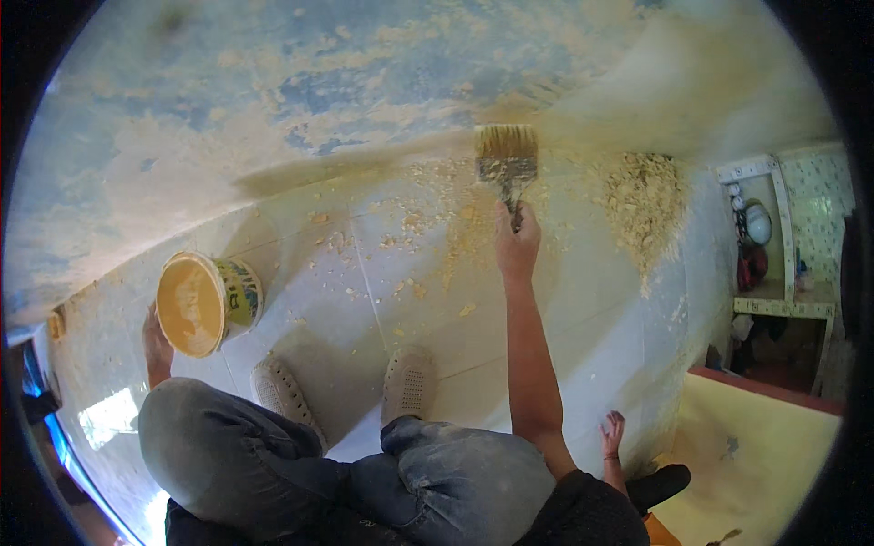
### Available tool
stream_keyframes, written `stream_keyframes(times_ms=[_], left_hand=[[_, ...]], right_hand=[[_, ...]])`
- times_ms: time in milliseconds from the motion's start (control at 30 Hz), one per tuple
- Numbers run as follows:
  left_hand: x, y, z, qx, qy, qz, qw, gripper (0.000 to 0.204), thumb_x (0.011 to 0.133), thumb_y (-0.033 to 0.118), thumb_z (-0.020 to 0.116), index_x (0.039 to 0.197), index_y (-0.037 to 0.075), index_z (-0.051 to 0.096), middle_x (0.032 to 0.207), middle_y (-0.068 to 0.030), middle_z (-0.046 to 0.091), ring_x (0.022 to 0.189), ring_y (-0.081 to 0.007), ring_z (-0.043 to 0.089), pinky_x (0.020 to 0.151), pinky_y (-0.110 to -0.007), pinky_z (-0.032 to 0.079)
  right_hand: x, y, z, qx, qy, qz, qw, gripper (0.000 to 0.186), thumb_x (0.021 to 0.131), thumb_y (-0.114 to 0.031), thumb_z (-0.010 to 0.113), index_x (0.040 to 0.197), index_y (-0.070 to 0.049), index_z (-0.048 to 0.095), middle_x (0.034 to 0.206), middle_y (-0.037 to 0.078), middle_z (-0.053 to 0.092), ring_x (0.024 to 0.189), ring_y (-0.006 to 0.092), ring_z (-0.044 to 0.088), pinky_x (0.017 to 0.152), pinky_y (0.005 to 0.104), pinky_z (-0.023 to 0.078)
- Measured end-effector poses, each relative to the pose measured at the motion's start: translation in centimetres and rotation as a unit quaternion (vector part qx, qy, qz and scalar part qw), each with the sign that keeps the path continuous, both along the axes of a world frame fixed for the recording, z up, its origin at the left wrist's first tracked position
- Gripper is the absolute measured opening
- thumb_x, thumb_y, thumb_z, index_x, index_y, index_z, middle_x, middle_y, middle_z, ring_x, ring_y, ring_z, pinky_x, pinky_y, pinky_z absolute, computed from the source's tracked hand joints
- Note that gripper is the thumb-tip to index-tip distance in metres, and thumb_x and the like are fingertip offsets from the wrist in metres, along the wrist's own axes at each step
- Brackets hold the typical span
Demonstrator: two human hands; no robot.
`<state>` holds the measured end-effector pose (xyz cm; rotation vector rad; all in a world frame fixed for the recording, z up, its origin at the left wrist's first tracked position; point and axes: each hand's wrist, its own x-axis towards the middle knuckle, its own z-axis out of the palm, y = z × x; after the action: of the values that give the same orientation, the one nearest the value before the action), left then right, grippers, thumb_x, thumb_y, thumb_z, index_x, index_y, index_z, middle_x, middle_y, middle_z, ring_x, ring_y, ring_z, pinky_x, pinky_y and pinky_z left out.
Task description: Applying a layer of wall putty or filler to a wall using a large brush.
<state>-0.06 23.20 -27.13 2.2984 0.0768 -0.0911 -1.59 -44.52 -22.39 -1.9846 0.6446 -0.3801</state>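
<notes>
My right hand [519, 244] is closed round the handle of a wide paintbrush [507, 166], arm stretched forward. The brush's yellow-stained bristles lie against the foot of the patchy blue and cream wall [364, 82]. On the left, my left hand [157, 350] grips the side of a plastic bucket [241, 296], its fingers partly hidden by it. Yellow-tan paint [191, 305] coats the inside of the bucket, whose mouth is tilted into view. Right of the brush, a stretch of wall [655, 91] looks wet and yellowish.
Paint flakes [410, 238] litter the tiled floor [455, 346], with a larger heap of scrapings [648, 205] near the right corner. My clogs [410, 378] stand below the flakes. Another person's hand [613, 437] is at lower right, beside a yellow panel [756, 446]. Shelves [774, 296] stand far right.
</notes>
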Motion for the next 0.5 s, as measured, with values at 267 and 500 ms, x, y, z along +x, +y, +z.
stream_keyframes(times_ms=[267, 500], left_hand=[[-8.7, 2.1, -10.1, -0.225, 0.215, 0.217, 0.925, 0.025, 0.096, 0.026, 0.053, 0.111, 0.006, 0.060, 0.079, -0.0025, 0.062, 0.060, -0.0097, 0.053, 0.053, -0.026, 0.044], [-11.1, -5.5, -11.1, -0.012, 0.211, -0.001, 0.977, 0.040, 0.092, 0.024, 0.058, 0.057, 0.006, 0.048, 0.052, 0.0034, 0.038, 0.046, -0.0084, 0.033, 0.044, -0.032, 0.025]], right_hand=[[1.8, -11.1, 7.9, -0.265, -0.025, -0.066, 0.962, 0.035, 0.092, -0.027, 0.055, 0.112, 0.003, 0.058, 0.085, 0.023, 0.063, 0.080, 0.0380, 0.062, 0.070, 0.0424, 0.046], [5.0, -14.4, 3.5, -0.303, -0.055, 0.000, 0.951, 0.033, 0.092, -0.027, 0.056, 0.112, 0.000, 0.058, 0.096, 0.027, 0.064, 0.093, 0.0434, 0.061, 0.079, 0.0447, 0.047]])
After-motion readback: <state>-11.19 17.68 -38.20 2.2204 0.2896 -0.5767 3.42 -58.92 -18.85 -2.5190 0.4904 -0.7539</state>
